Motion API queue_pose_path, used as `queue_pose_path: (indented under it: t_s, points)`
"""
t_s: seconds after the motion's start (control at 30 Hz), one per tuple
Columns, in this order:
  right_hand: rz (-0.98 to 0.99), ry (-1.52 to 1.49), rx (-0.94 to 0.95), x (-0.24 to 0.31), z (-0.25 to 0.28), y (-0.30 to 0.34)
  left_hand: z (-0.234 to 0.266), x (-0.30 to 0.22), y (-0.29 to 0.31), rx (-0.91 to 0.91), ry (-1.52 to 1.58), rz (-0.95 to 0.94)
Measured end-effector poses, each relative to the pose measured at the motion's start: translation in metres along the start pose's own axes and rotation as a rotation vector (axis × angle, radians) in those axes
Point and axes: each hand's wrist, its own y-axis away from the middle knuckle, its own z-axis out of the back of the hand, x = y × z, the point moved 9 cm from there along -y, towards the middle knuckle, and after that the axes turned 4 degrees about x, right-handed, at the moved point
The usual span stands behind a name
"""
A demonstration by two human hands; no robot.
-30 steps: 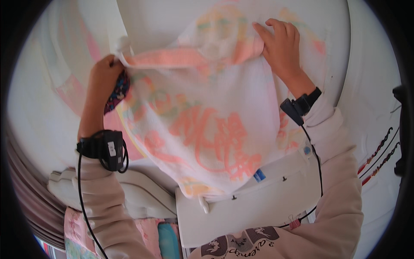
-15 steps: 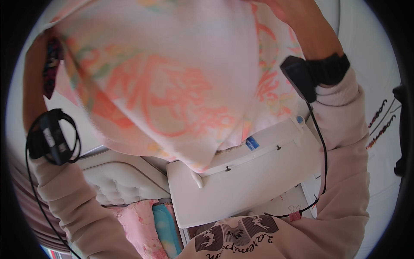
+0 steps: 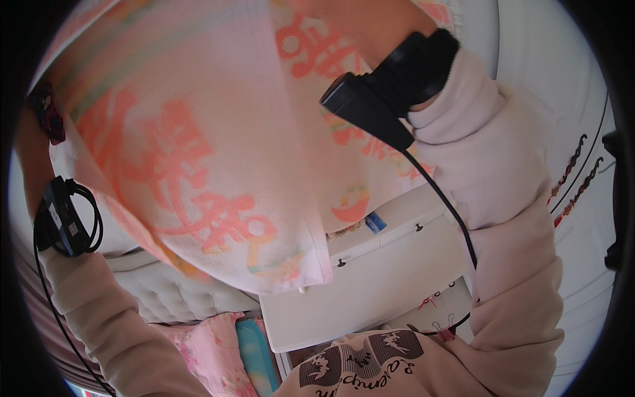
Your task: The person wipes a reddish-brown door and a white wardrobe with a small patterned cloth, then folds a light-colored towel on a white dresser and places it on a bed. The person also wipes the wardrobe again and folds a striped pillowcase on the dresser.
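A large pale blanket with coral, yellow and green print hangs raised before me and fills the upper middle of the view. Its lower corner droops in front of a white cabinet. At the upper left, my left hand is at the blanket's edge, closed on it, its fingers mostly behind the fabric; a dark patterned scrunchie circles that wrist. My right hand reaches over the blanket at the top edge, where the picture cuts off its fingers. The cloth hangs folded beneath it.
The white cabinet with small dark knobs stands behind the blanket, a blue packet on it. A tufted headboard and a pink pillow lie lower left. Strings with beads hang at right. Black devices with cables sit on both wrists.
My right hand and forearm have swung left and upward, bringing the blanket's right part left. My left arm has shifted slightly left. The blanket's lower edge hangs lower.
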Motion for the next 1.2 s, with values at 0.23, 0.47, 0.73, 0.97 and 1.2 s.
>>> queue_pose_path:
  t_s: [0.23,0.47,0.73,0.97,1.2]
  points:
    - [-0.603,-0.288,-0.221,-0.008,0.006,0.021,0.025,-0.011,-0.022,-0.197,-0.091,0.029]
    - [-0.427,-1.043,-0.105,-0.026,0.035,0.025,0.066,-0.096,-0.011,-0.46,0.329,0.053]
    - [0.029,-0.1,-0.249,-0.014,0.055,-0.001,0.06,-0.144,-0.01,-0.588,1.12,0.088]
    - [-0.252,0.642,0.298,-0.099,-0.029,-0.03,-0.046,-0.166,-0.055,-0.002,0.294,-0.079]
    - [-0.371,0.569,0.634,-0.118,-0.06,-0.022,-0.13,-0.14,0.001,0.762,0.788,0.19]
